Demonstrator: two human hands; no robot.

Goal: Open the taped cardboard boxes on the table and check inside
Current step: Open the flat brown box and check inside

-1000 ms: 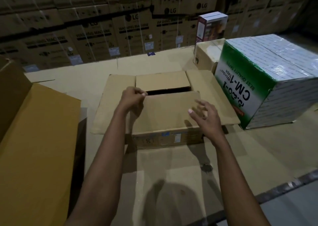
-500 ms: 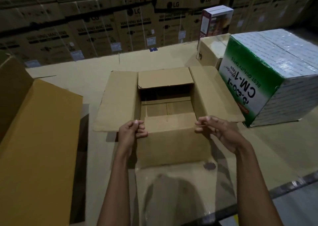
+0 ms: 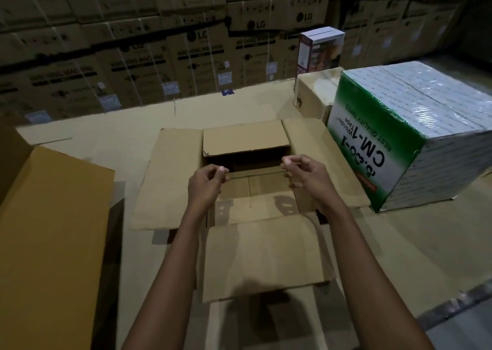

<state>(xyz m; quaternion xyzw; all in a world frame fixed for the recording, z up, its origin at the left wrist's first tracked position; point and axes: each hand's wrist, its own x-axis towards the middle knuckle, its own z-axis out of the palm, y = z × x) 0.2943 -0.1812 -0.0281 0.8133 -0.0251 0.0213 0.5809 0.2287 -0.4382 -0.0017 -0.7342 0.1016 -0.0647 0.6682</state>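
Note:
A brown cardboard box (image 3: 266, 256) sits open in the middle of the cardboard-covered table (image 3: 399, 243). Its near flap lies folded down toward me, the left flap (image 3: 170, 179) and right flap (image 3: 319, 147) are spread flat, and the far flap (image 3: 245, 139) still leans over the opening. The inside (image 3: 255, 187) shows only bare cardboard bottom; the far part is dark. My left hand (image 3: 207, 187) hovers over the left edge of the opening and my right hand (image 3: 303, 176) over the right edge. Both have fingers loosely curled and hold nothing.
A green and white plastic-wrapped CM-1 tape carton (image 3: 372, 158) stands close on the right, with a small tan box (image 3: 314, 94) and an upright white printed carton (image 3: 319, 48) behind it. A large yellow-brown box (image 3: 53, 230) fills the left. Stacked LG cartons (image 3: 186, 56) wall the back.
The near flap, closed a second ago, has been pulled down toward me and released. Both hands have let go and lifted over the opening. The view has moved closer.

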